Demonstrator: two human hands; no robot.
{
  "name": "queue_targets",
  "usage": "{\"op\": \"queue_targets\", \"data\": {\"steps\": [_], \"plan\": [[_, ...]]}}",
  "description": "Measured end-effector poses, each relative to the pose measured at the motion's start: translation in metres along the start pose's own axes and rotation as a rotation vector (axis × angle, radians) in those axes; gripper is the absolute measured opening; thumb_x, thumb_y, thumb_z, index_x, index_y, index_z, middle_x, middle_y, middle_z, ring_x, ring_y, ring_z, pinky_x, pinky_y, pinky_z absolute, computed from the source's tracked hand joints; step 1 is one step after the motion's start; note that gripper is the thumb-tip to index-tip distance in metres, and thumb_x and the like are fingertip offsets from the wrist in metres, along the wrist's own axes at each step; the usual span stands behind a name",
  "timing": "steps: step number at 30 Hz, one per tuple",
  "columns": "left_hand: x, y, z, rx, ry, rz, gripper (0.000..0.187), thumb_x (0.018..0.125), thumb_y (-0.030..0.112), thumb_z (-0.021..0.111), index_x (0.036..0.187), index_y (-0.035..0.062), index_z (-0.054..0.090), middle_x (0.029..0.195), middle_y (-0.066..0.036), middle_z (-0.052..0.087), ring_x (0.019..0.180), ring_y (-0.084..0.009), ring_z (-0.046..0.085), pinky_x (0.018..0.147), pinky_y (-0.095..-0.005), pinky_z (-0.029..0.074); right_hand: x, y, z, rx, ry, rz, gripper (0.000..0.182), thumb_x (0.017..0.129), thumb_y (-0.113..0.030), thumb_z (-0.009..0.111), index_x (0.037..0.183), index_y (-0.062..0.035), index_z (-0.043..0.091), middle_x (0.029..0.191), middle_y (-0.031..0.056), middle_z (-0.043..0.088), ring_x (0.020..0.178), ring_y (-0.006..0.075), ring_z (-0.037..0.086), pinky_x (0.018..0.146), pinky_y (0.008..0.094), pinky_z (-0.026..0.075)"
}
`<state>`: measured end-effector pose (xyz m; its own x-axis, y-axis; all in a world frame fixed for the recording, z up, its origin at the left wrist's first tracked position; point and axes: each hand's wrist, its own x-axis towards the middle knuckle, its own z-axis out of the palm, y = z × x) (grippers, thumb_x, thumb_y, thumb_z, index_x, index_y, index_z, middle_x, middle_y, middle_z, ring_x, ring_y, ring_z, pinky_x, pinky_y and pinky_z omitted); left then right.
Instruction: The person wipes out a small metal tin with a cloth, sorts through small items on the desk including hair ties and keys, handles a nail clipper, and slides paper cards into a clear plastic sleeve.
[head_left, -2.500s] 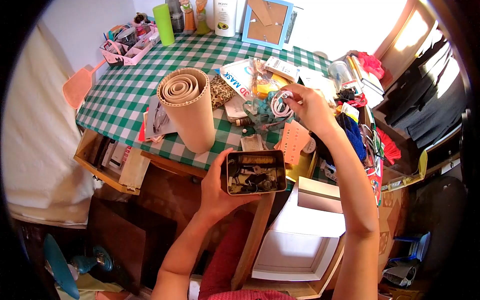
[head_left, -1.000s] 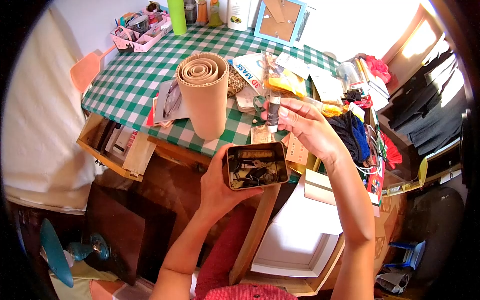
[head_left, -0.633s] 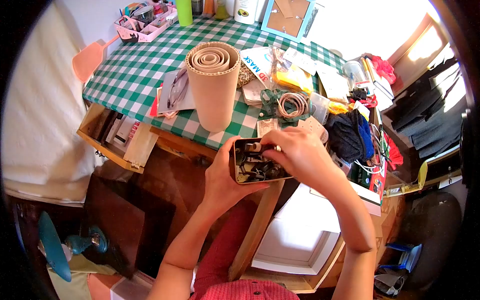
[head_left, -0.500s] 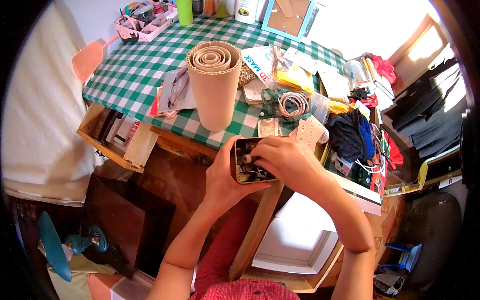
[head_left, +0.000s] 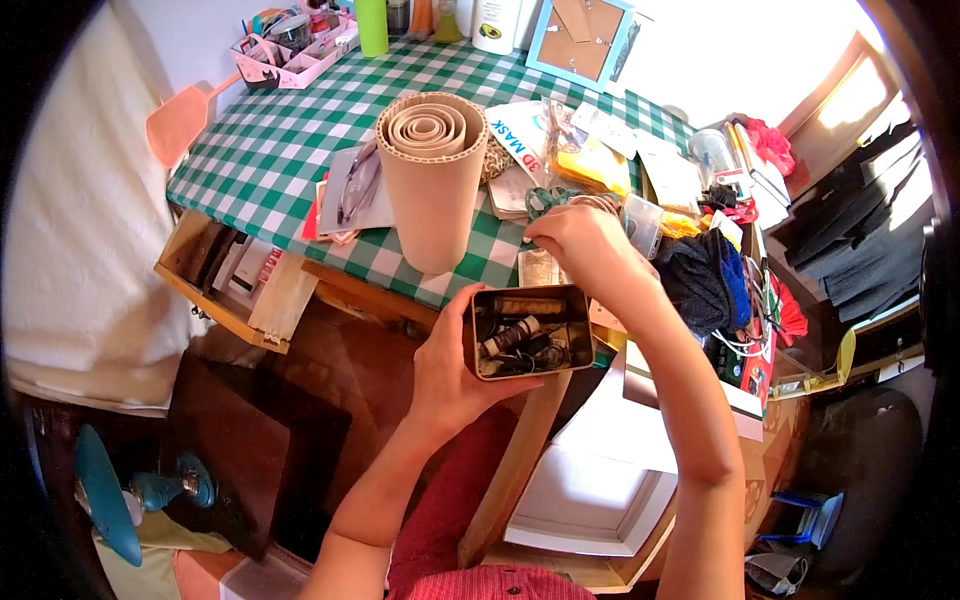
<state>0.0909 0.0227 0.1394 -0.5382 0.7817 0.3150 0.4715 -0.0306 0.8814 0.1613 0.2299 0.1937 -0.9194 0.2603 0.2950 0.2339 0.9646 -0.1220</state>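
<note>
My left hand (head_left: pixel 447 375) holds a small rectangular tin (head_left: pixel 474 335) from its left side and underneath, just off the table's front edge. Inside lie a spool of dark thread (head_left: pixel 511 337) and several small dark items. Over the checked tablecloth, above and right of the tin, is my right hand (head_left: pixel 590 247). Its fingers are pressed together, pointing left, near the green ribbon (head_left: pixel 548 200); what they hold, if anything, is too small to make out. Left of that hand stands a tall roll of corrugated cardboard (head_left: pixel 432 200).
Two open drawers, one at the left (head_left: pixel 222 290) and one at the lower right (head_left: pixel 590 500), jut out below the table (head_left: pixel 265 150). Papers, packets and a dark cloth (head_left: pixel 697 275) crowd the table's right side. A pink basket (head_left: pixel 300 72) stands at the back left.
My right hand has come out of the tin and moved up and right over the table. The tin's contents now show, and the tin sits slightly lower in view.
</note>
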Motion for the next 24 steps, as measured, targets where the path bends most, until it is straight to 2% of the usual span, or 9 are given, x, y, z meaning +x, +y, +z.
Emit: {"op": "queue_targets", "data": {"steps": [3, 7, 9, 10, 12, 16, 20, 22, 24], "plan": [[0.000, 0.000, -0.001, -0.009, 0.002, 0.003, 0.096, 0.054, 0.030, 0.091, 0.130, 0.0026, 0.039, 0.112, -0.014, 0.061, 0.101, -0.0270, 0.064, 0.086, -0.0367, 0.052, 0.011, 0.000, 0.009, 0.015, -0.204, 0.103, 0.014, 0.078, -0.014, 0.067, 0.089, -0.0078, 0.071, 0.087, 0.0111, 0.068, 0.080, 0.0308, 0.064, 0.071, 0.0401, 0.051], [0.000, 0.000, 0.001, -0.057, 0.016, 0.022, 0.096, 0.053, 0.029, 0.092, 0.129, 0.0020, 0.040, 0.110, -0.014, 0.062, 0.101, -0.0270, 0.064, 0.085, -0.0370, 0.052, 0.014, 0.011, 0.012, -0.056, -0.243, 0.078, 0.015, 0.080, -0.011, 0.067, 0.093, -0.0065, 0.071, 0.088, 0.0113, 0.069, 0.076, 0.0262, 0.066, 0.068, 0.0377, 0.051], [0.000, 0.000, 0.001, -0.052, 0.018, 0.021, 0.095, 0.053, 0.028, 0.092, 0.129, 0.0022, 0.041, 0.110, -0.014, 0.062, 0.100, -0.0267, 0.064, 0.085, -0.0369, 0.052, 0.012, 0.012, 0.003, 0.575, -0.065, 0.119, 0.016, 0.085, -0.010, 0.065, 0.099, -0.0056, 0.071, 0.091, 0.0083, 0.071, 0.072, 0.0155, 0.065, 0.062, 0.0299, 0.049], [0.000, 0.000, 0.001, -0.045, 0.023, 0.016, 0.095, 0.053, 0.027, 0.092, 0.129, 0.0023, 0.041, 0.109, -0.014, 0.063, 0.100, -0.0264, 0.064, 0.085, -0.0368, 0.052, 0.009, 0.011, -0.004, 0.573, -0.069, 0.118, 0.016, 0.085, -0.010, 0.065, 0.099, -0.0056, 0.071, 0.091, 0.0083, 0.071, 0.072, 0.0155, 0.065, 0.062, 0.0299, 0.049], [-0.002, -0.001, 0.000, -0.033, 0.025, 0.006, 0.095, 0.053, 0.027, 0.092, 0.129, 0.0025, 0.041, 0.110, -0.014, 0.063, 0.100, -0.0265, 0.065, 0.085, -0.0367, 0.052, 0.002, -0.008, -0.036, 1.047, -0.153, 0.360, 0.019, 0.089, -0.011, 0.063, 0.105, -0.0038, 0.070, 0.095, 0.0059, 0.071, 0.075, 0.0074, 0.061, 0.059, 0.0214, 0.045], [0.004, 0.013, -0.001, -0.090, -0.023, -0.123, 0.095, 0.053, 0.025, 0.092, 0.130, 0.0027, 0.041, 0.110, -0.014, 0.063, 0.101, -0.0272, 0.064, 0.086, -0.0371, 0.051, -0.020, -0.018, -0.060, 1.367, -0.170, 0.429, 0.025, 0.091, -0.016, 0.062, 0.114, -0.0044, 0.066, 0.099, 0.0053, 0.070, 0.079, 0.0067, 0.061, 0.059, 0.0177, 0.041], [0.010, -0.001, 0.007, -0.014, -0.010, -0.036, 0.103, 0.052, 0.027, 0.092, 0.135, 0.0023, 0.037, 0.120, -0.016, 0.057, 0.109, -0.0306, 0.059, 0.089, -0.0386, 0.049, -0.044, -0.026, -0.073, 1.590, -0.095, 0.417, 0.025, 0.092, -0.016, 0.062, 0.114, -0.0046, 0.063, 0.102, 0.0080, 0.069, 0.080, 0.0091, 0.062, 0.059, 0.0172, 0.040], [0.016, -0.005, 0.010, 0.117, 0.088, 0.092, 0.110, 0.054, 0.025, 0.091, 0.141, 0.0004, 0.029, 0.127, -0.020, 0.050, 0.115, -0.0316, 0.053, 0.097, -0.0393, 0.044, -0.051, -0.026, -0.073, 1.666, -0.088, 0.415, 0.023, 0.092, -0.015, 0.062, 0.113, -0.0056, 0.060, 0.104, 0.0087, 0.068, 0.081, 0.0109, 0.062, 0.057, 0.0167, 0.040], [0.015, 0.002, 0.012, 0.051, 0.084, 0.065, 0.112, 0.053, 0.028, 0.090, 0.143, 0.0019, 0.028, 0.133, -0.021, 0.043, 0.121, -0.0336, 0.046, 0.101, -0.0418, 0.039, -0.059, -0.031, -0.075, 1.811, -0.026, 0.437, 0.023, 0.091, -0.014, 0.063, 0.112, -0.0066, 0.060, 0.105, 0.0093, 0.067, 0.082, 0.0122, 0.063, 0.055, 0.0158, 0.041]]}}
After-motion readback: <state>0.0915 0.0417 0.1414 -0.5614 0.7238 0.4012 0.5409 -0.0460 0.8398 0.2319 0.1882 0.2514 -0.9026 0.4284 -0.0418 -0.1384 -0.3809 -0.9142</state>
